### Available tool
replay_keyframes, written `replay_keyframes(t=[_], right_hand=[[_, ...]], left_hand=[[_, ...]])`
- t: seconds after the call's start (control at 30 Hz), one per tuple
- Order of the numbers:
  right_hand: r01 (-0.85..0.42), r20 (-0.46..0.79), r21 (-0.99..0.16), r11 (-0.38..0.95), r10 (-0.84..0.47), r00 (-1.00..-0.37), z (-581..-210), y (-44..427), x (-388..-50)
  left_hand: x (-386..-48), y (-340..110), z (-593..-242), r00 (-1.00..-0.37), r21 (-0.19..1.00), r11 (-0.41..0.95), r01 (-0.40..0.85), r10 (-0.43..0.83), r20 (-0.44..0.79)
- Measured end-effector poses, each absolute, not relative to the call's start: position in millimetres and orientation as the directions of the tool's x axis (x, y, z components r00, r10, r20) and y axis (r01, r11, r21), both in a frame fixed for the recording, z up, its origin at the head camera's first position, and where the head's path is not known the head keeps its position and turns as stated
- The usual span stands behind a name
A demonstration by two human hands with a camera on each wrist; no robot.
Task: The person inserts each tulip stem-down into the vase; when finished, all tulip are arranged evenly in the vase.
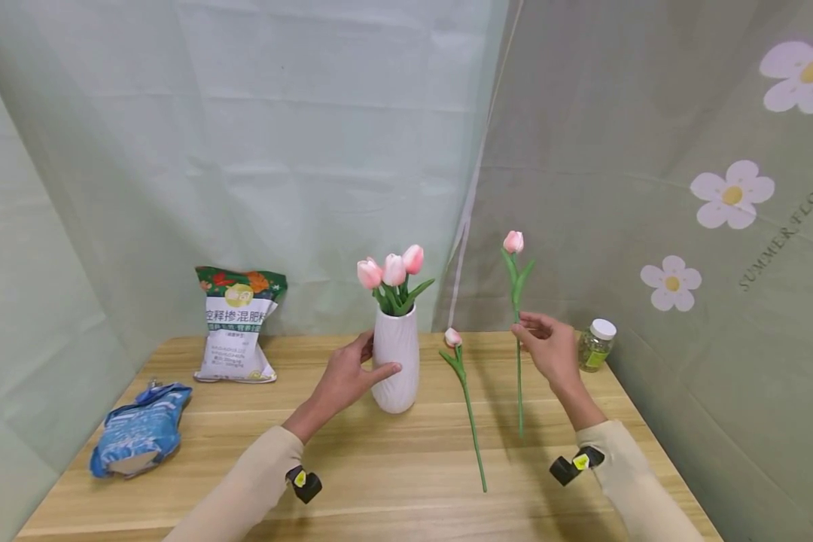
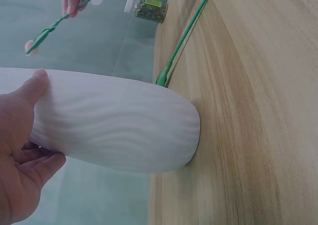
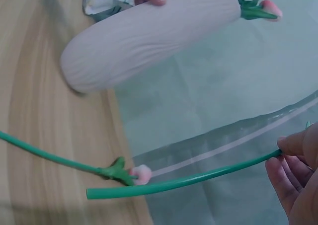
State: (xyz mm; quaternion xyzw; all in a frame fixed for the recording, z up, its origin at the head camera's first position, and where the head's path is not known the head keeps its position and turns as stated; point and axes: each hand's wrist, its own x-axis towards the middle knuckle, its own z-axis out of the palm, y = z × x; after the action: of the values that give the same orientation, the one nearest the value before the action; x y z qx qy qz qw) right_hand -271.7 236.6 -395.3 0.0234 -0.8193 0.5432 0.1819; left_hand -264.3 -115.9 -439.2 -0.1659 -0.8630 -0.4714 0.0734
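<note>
Green cloth [image 1: 312, 150] hangs behind a wooden worktop [image 1: 379, 489], white flowers printed on its right-hand stretch, and both hands are busy! Left hand [image 1: 352, 373] grips the vase [image 1: 396, 369] from its left side, thumb across the front. White, ribbed, it stands near the middle of the worktop, three pink tulips [image 1: 394, 271] clustered in its mouth. Over on the right, the right hand [image 1: 550, 348] pinches a single tulip [image 1: 516, 295] by its green stem, bloom up, bare end hanging below. Between them lies a loose tulip [image 1: 470, 410]. Just beyond the right hand, a white-capped jar [image 1: 596, 348]; far left, a printed bag [image 1: 237, 331] and a blue packet [image 1: 142, 430].
</note>
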Motion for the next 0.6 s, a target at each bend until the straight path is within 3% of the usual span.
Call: replay_keyframes(t=[0.6], right_hand=[[-0.284,0.378,-0.878,0.386,0.194,-0.905,-359.9,228.6,-273.7]], left_hand=[[-264.8,-115.8,-439.1,-0.930,0.784,0.502,0.366,0.221,0.294]])
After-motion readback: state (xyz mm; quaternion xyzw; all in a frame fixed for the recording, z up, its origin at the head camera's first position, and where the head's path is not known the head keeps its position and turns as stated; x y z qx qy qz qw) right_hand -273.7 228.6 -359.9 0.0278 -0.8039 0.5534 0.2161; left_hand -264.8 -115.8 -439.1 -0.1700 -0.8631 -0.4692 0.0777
